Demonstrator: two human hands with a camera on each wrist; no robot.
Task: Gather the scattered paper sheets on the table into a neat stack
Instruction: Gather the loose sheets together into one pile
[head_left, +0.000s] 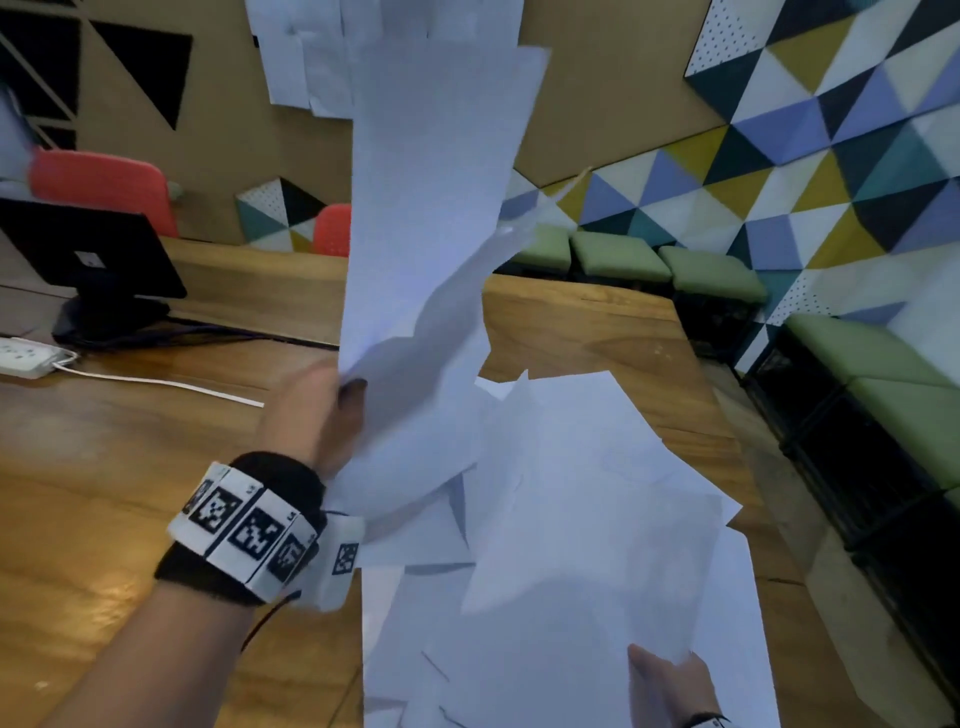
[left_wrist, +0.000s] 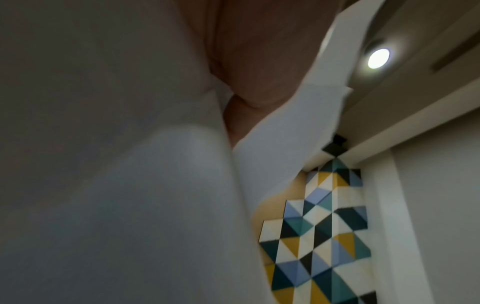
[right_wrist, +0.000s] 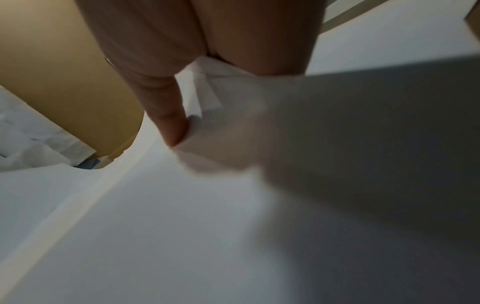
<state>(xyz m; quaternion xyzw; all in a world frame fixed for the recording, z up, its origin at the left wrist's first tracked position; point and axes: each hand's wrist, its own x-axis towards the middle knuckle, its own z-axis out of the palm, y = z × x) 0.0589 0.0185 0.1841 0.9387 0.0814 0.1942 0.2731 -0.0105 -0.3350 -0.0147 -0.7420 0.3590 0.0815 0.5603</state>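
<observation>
Wooden table (head_left: 130, 493), both hands lifting paper sheets (head_left: 571, 519): left hand (head_left: 311, 421) pinches one edge, right hand (head_left: 670, 686) the near corner.

A wooden table (head_left: 130, 499) with a warm brown grain carries everything. White paper sheets (head_left: 582, 519) lie on its right part in a loose, overlapping spread, their corners pointing different ways. At the left edge a white power strip (head_left: 26, 356) rests on the wood, and its white cable (head_left: 156, 383) runs across the surface towards the papers. Behind the strip, the black base of a monitor (head_left: 91, 254) stands on the tabletop
</observation>
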